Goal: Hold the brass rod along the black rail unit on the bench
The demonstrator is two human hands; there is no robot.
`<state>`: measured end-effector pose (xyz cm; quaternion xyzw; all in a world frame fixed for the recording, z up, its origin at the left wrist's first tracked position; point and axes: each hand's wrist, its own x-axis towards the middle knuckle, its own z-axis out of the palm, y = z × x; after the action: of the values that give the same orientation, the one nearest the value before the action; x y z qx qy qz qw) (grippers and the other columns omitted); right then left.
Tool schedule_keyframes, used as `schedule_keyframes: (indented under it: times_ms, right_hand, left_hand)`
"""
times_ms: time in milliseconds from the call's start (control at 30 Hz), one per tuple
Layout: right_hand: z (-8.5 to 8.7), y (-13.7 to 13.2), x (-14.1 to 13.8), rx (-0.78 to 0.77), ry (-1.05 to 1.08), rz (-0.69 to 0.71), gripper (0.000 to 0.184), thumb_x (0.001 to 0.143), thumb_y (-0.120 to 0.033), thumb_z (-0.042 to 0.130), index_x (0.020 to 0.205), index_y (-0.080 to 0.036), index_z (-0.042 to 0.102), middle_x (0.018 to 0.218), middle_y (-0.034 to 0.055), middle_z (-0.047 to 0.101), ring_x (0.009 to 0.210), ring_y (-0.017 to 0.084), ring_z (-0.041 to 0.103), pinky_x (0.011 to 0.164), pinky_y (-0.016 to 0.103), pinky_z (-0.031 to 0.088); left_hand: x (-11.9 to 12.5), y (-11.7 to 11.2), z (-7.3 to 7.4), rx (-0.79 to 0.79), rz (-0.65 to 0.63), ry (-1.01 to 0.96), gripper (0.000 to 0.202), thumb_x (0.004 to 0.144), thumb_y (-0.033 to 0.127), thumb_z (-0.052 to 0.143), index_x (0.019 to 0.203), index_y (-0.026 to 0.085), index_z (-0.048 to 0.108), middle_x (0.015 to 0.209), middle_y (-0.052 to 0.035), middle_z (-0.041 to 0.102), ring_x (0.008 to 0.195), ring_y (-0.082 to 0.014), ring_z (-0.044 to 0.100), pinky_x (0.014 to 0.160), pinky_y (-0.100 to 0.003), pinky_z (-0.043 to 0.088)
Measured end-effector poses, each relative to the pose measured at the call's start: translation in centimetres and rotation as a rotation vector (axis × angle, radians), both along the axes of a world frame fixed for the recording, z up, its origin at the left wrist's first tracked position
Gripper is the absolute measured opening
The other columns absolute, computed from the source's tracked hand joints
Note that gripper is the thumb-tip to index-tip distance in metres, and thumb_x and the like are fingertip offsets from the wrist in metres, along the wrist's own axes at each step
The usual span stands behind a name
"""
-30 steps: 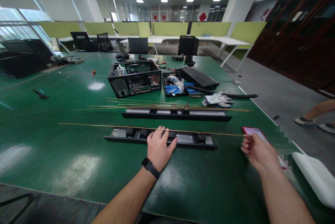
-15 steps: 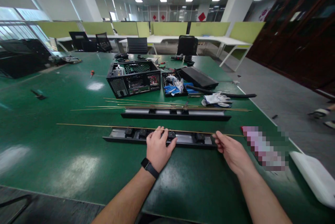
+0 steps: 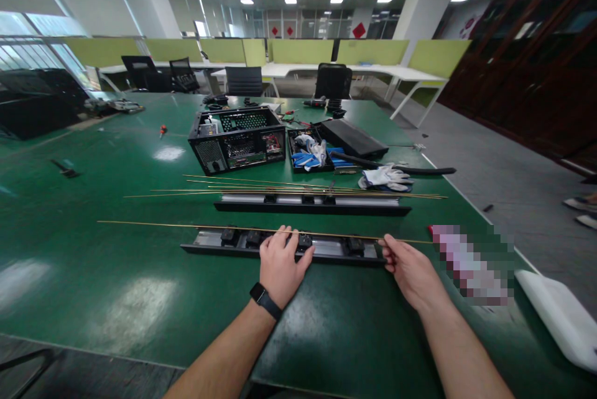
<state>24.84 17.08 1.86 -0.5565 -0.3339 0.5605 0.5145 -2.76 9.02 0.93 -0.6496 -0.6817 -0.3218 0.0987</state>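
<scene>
A long black socket strip (image 3: pixel 224 243) lies across the green table (image 3: pixel 107 275) right in front of me. My left hand (image 3: pixel 281 262), with a black watch on the wrist, rests flat on its middle, fingers spread over the sockets. A thin brass rod (image 3: pixel 163 225) runs along the strip's top. My right hand (image 3: pixel 408 270) pinches that rod near the strip's right end. A second strip (image 3: pixel 364 205) lies farther back, with several more brass rods (image 3: pixel 209 189) on and behind it.
An open black computer case (image 3: pixel 237 138) and a tray with blue and white gloves (image 3: pixel 310 151) stand behind the strips. White gloves (image 3: pixel 386 178) and a black hose lie at the right. A blurred flat item (image 3: pixel 466 262) lies by the right edge. Office desks and chairs stand beyond.
My right hand has moved left from the rod's right tip, beside the flat item, to a spot near the strip's right end and has pinched the rod. The left hand has stayed put.
</scene>
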Motion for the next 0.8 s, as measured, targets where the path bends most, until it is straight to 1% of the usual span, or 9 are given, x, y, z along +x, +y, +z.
schedule_keyframes:
  times_ms: [133,267,533,800]
  right_hand:
    - [-0.60,-0.17,-0.09,0.049,0.008,-0.013,0.050,0.063,-0.060,0.097,0.082,-0.017,0.081,0.073,0.0037,0.061,0.064,0.012,0.049,0.048,0.019,0.040]
    - [-1.03,-0.09,-0.16,0.072,-0.041,-0.019,0.049,0.069,-0.062,0.094,0.085,-0.017,0.081,0.075,0.0037,0.062,0.064,0.011,0.050,0.047,0.018,0.039]
    - [-0.61,-0.03,-0.36,0.058,0.010,-0.028,0.050,0.066,-0.064,0.094,0.080,-0.018,0.079,0.072,0.0029,0.059,0.061,0.010,0.047,0.045,0.018,0.037]
    - [-0.83,0.05,-0.35,0.072,0.010,-0.027,0.048,0.070,-0.060,0.093,0.083,-0.016,0.080,0.074,0.0036,0.059,0.062,0.011,0.046,0.045,0.020,0.037]
  left_hand:
    - [-0.01,0.03,-0.05,0.006,0.002,-0.006,0.036,0.097,0.043,0.069,0.123,0.019,0.072,0.134,-0.0158,0.073,0.134,-0.0320,0.064,0.105,-0.050,0.048]
    - [0.03,-0.01,0.07,0.008,0.001,-0.017,0.036,0.096,0.042,0.070,0.124,0.020,0.073,0.134,-0.0153,0.073,0.134,-0.0330,0.064,0.105,-0.051,0.049]
    - [-0.01,-0.01,0.22,-0.008,-0.001,-0.008,0.036,0.096,0.043,0.069,0.124,0.020,0.072,0.134,-0.0160,0.073,0.133,-0.0324,0.064,0.105,-0.051,0.049]
    - [0.06,0.02,0.18,0.000,0.002,-0.016,0.035,0.095,0.042,0.070,0.123,0.020,0.073,0.133,-0.0150,0.073,0.134,-0.0329,0.063,0.105,-0.052,0.050]
